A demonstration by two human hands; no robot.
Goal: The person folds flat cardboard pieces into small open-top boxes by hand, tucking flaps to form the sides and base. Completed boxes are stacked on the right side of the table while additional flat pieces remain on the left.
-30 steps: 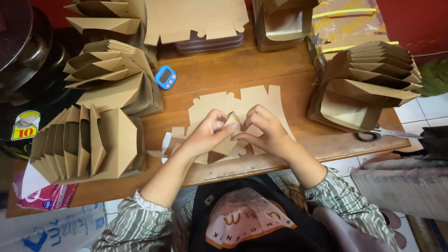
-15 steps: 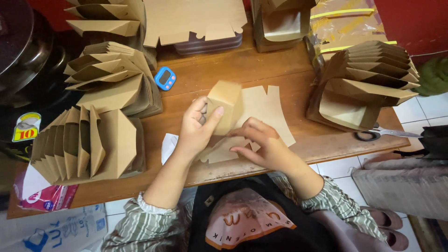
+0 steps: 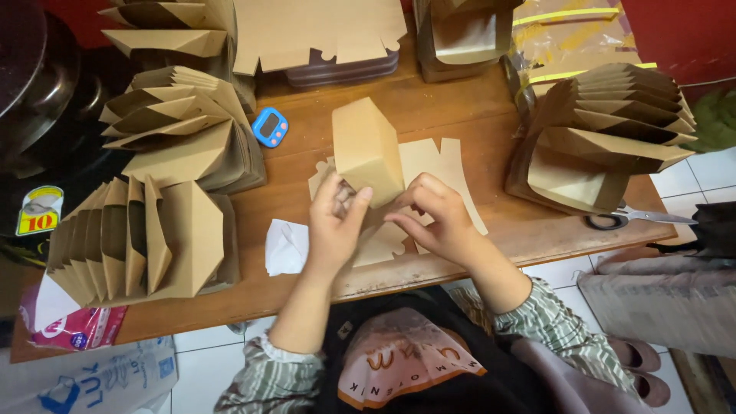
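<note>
You see: folded brown matt kraft-card box (image 3: 366, 150); brown wooden table (image 3: 475, 115), smooth, worn grain; small blue glossy plastic timer (image 3: 270, 126).

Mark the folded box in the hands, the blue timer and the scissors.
Box (image 3: 366, 147): head view, on its broad brown face above the fingers.
Timer (image 3: 270, 127): head view, on its pale middle.
Scissors (image 3: 609, 221): head view, on the black handle loop at the table's right edge.

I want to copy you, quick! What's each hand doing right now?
Left hand: closed on the folded brown paper box, holding it up.
Right hand: fingers curled at the box's lower edge, touching it.
</note>
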